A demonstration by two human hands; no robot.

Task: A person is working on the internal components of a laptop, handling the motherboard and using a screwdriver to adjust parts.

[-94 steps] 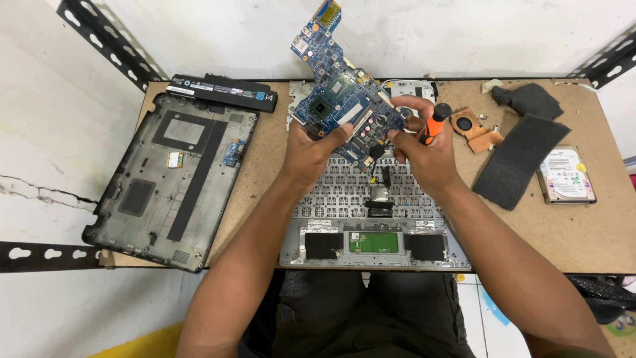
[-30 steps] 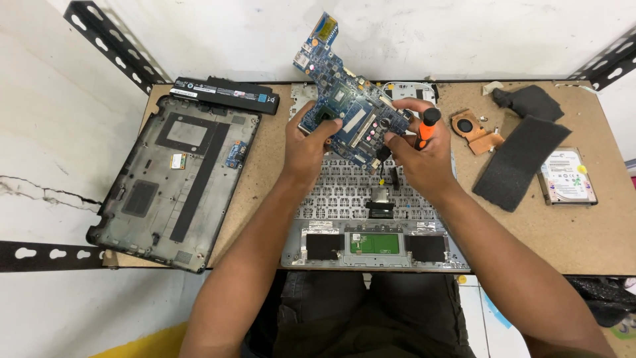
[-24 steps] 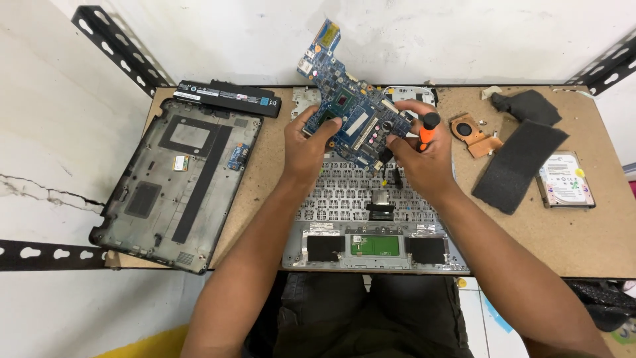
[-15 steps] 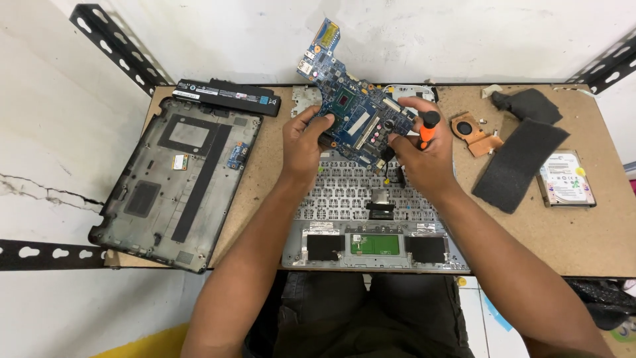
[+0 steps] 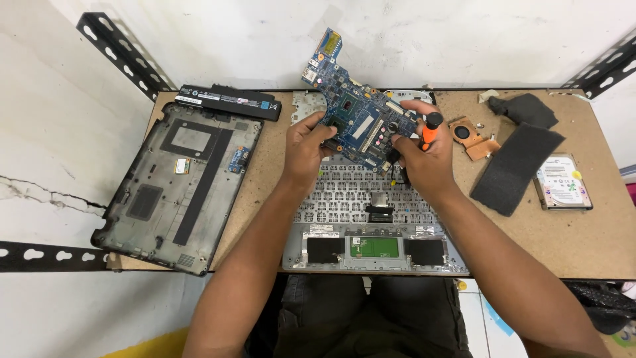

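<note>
A: Board point(image 5: 361, 122): blue, dotted with black chips and silver parts. Screwdriver point(image 5: 429, 130): orange grip, black cap.

B: Base cover point(image 5: 179, 185)?

A: Dark grey. Battery point(image 5: 228, 101): black. Pads point(image 5: 513, 169): charcoal. Heatsink point(image 5: 472, 137): copper.

B: Table point(image 5: 596, 238)?

A: Tan, speckled. Keyboard frame point(image 5: 371, 219): silver, with a green patch in the middle and black patches flanking it. Drive point(image 5: 562, 182): white label.

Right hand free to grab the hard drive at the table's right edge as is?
Probably not yet. The right hand grips the blue circuit board and an orange-handled screwdriver. The path to the hard drive looks open, only a dark foam pad lying between.
</note>
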